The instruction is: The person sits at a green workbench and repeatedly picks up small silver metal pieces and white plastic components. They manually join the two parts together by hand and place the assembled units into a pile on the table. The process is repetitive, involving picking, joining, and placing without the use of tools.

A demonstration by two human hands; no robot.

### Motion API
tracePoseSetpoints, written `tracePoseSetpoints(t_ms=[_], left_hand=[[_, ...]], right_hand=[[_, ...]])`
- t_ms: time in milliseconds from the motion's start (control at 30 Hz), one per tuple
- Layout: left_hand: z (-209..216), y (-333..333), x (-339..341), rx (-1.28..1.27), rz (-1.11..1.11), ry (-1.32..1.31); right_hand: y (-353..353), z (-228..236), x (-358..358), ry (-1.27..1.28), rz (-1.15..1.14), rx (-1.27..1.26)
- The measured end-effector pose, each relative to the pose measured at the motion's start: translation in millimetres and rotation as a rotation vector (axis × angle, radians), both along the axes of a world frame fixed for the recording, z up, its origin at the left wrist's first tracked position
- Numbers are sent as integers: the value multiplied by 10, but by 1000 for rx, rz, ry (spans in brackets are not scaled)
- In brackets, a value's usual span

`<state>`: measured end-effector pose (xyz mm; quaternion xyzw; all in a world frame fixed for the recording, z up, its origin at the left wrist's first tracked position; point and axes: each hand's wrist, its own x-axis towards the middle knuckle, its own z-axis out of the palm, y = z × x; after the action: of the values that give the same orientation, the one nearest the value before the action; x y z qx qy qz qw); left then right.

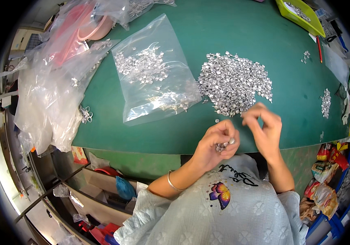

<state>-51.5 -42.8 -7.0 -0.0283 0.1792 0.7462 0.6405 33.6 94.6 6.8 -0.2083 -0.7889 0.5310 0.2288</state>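
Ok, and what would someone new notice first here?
Probably the big pile of silvery pieces on the green table, just beyond the person's hands. The left hand holds a few pieces, while the right hand is bent near the pile's close edge. Next might come the clear bag left of the pile, or the bright butterfly on the shirt below.

The bare right hand (268, 128) blurs at its fingertips, so whether it pinches anything cannot be told, while the bare left hand (213, 143) partly hides small, rounded silver-coloured pieces (220, 147), and beyond the right hand the top edge cuts off a lime-green plastic tray (300, 24).
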Motion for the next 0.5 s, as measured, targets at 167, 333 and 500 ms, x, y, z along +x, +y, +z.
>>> tracePoseSetpoints(t_ms=[167,333,500], left_hand=[[-314,-73,-72,6,27,55],[-429,-33,-91,-147,22,124],[-426,-37,-98,-270,75,230]], right_hand=[[172,-289,-647,17,54,363],[155,-497,-1066,-69,146,680],[203,-537,-1162,-124,265,811]])
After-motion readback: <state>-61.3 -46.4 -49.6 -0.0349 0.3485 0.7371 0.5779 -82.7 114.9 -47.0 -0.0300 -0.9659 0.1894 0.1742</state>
